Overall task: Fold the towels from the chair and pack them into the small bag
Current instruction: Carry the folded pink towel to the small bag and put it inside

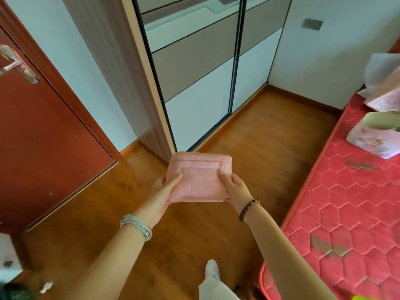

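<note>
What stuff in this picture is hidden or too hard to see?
Head view:
1. Chair and other towels: outside the frame.
2. Patterned bag on the mattress: cut by the right edge, contents unclear.
3. Underside of the pink towel: hidden by the towel, as are fingers of the left hand and right hand beneath.
4. Bottom-left corner things: blurred, cut off.

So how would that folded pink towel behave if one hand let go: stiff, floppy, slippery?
Probably floppy: the pink towel is soft terry, and the left hand and right hand both grip its ends. Its stacked layers at the far edge would likely sag or unfold from a one-sided grip. The fuzzy pile suggests it is unlikely to slip.
</note>
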The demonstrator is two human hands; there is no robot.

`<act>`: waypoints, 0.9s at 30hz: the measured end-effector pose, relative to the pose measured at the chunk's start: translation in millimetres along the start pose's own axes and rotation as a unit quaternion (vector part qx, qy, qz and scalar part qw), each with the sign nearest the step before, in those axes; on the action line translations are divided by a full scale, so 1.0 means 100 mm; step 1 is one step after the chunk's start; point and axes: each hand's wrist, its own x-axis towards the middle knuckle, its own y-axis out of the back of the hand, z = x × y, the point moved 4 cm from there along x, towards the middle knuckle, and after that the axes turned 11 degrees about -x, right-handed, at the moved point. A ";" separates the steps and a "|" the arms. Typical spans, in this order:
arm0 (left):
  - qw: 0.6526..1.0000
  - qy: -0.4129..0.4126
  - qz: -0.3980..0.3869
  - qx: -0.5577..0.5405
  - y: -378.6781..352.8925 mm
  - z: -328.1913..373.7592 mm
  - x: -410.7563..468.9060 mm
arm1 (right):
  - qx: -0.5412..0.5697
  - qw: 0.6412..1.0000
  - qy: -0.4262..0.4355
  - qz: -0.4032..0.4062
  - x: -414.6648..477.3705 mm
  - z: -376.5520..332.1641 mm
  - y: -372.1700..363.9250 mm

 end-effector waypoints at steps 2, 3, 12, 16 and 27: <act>1.000 -0.008 -0.026 0.014 -0.17 0.14 0.23 | 0.002 1.000 0.000 0.009 0.17 -0.12 0.17; 0.999 -0.009 -0.041 0.018 -0.26 0.20 0.34 | 0.005 1.000 0.001 0.014 0.25 -0.18 0.27; 0.990 0.019 -0.136 0.042 -1.06 0.44 1.16 | 0.045 0.994 -0.010 0.104 0.68 -0.36 1.04; 0.979 0.019 -0.173 0.110 -1.43 0.47 1.58 | 0.062 0.986 -0.026 0.154 0.87 -0.33 1.38; 0.940 0.039 -0.299 0.162 -2.58 1.02 2.93 | 0.107 0.957 -0.033 0.267 1.80 -0.67 2.18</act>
